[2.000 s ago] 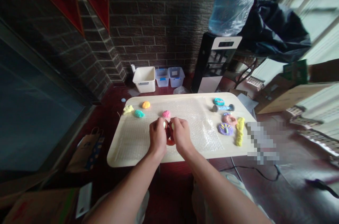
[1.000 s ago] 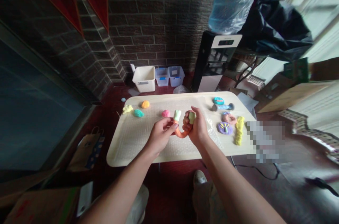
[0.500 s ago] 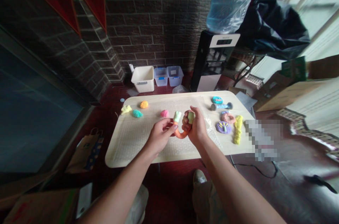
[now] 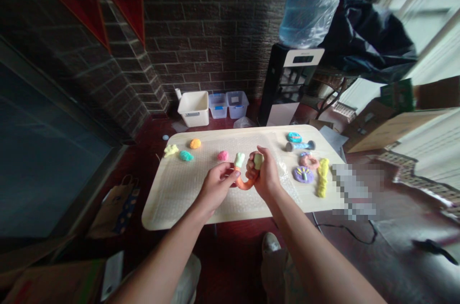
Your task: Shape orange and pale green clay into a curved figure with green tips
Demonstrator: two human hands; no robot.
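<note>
Above the middle of the table I hold a U-shaped orange clay piece (image 4: 246, 184) with pale green ends. My left hand (image 4: 220, 181) pinches its left arm just below the upright green tip (image 4: 239, 159). Around the other arm, the fingers of my right hand (image 4: 268, 174) are curled, and the second green end (image 4: 258, 160) shows at the thumb side. A pink clay lump (image 4: 223, 156) lies on the bubble wrap (image 4: 190, 184) behind my left hand. Part of the orange piece is hidden inside my right fist.
Teal (image 4: 186, 156), orange (image 4: 195, 143) and pale yellow (image 4: 171, 150) clay lumps lie on the table's left. On its right are a grey-blue dumbbell shape (image 4: 300, 146), a purple disc (image 4: 303, 174) and a yellow strip (image 4: 323, 178). Bins (image 4: 194, 108) and a water dispenser (image 4: 293, 83) stand behind.
Two seconds ago both fists were together over the piece. They have since moved apart, showing the orange curve, and my left hand now pinches one arm. Over the last second the hands barely move.
</note>
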